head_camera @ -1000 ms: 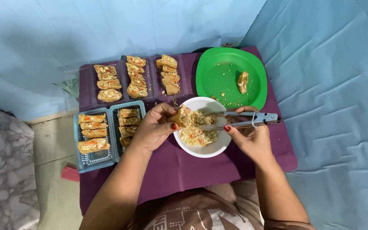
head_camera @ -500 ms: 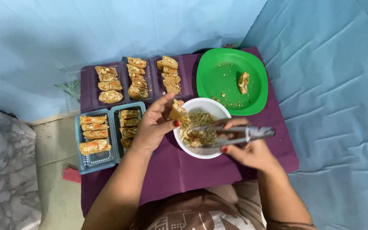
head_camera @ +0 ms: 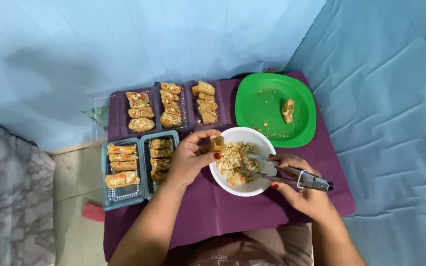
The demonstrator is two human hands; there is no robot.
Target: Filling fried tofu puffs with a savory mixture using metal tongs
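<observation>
From the head camera, a round white bowl (head_camera: 243, 162) of shredded, crumbly filling sits on a purple cloth (head_camera: 223, 212). The left hand (head_camera: 189, 158) pinches a small golden stuffed pocket (head_camera: 217, 143) between thumb and fingertips, just above the bowl's left rim. The right hand (head_camera: 299, 189), at the bowl's right side, is closed around shiny metal tongs (head_camera: 292, 175), whose tips reach into the filling. Beyond the bowl to the right lies a glossy green plate (head_camera: 262, 106) with crumbs and one more piece (head_camera: 288, 110). Left of the bowl stands a blue-rimmed clear plastic tray (head_camera: 119, 194) of filled pieces; beyond the bowl, clear trays (head_camera: 187, 106) hold similar rows.
</observation>
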